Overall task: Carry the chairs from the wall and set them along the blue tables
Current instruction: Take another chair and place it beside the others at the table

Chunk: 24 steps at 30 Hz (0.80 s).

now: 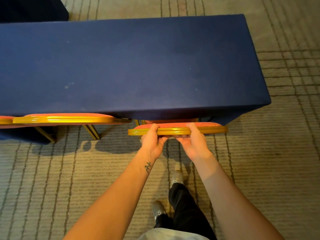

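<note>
A gold-framed chair with red patterned upholstery [213, 129] stands against the near side of the long blue table [131, 66], its seat tucked under the cloth. My left hand [152, 141] and my right hand [192, 141] both grip the top rail of its backrest, thumbs over the front, fingers behind. A second chair of the same kind [65, 119] stands to the left along the same table edge, its gold legs showing beneath. A sliver of a third chair [5, 120] shows at the far left edge.
Striped beige carpet [52, 179] covers the floor around me. Another blue-covered table [31, 7] sits at the top left. My legs and shoes [176, 177] are just behind the held chair. Open carpet lies right of the table's end.
</note>
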{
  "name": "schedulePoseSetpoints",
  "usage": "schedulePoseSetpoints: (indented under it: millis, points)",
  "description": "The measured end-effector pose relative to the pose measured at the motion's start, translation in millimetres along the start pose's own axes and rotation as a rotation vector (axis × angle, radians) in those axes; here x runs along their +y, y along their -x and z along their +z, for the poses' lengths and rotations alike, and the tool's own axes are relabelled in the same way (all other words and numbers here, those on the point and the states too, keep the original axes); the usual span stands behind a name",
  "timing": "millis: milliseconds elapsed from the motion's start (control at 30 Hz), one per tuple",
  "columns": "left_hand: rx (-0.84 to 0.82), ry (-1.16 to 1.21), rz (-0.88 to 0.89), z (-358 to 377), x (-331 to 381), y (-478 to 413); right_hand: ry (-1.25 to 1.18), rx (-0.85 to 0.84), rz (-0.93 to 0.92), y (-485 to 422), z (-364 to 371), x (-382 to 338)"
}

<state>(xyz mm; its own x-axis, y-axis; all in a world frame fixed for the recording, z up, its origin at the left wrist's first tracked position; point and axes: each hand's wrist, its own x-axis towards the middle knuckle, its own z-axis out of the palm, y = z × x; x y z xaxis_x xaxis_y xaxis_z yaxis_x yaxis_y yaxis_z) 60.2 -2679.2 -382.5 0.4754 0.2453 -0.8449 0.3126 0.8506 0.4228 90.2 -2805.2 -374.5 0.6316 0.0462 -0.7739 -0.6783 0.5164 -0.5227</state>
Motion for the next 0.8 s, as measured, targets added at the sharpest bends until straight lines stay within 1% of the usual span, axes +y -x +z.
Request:
schedulePoseSetpoints:
  millis: [167,367,500,600,800]
  points:
    - [-0.018,-0.023,0.008,20,14,-20,0.005,-0.022,-0.015,-20,16,-17]
    - [-0.019,-0.032,0.031,42,30,-38,0.006,-0.09,-0.044,-42,32,-32]
    - [0.007,-0.034,0.017,46,35,-46,-0.004,-0.055,0.023,-50,38,-37]
    - [0.032,-0.078,0.013,47,34,-45,-0.015,-0.044,0.054,-48,38,-38]
    - [0.065,-0.121,0.014,55,34,-20,-0.032,0.0,0.068,-33,37,-40]
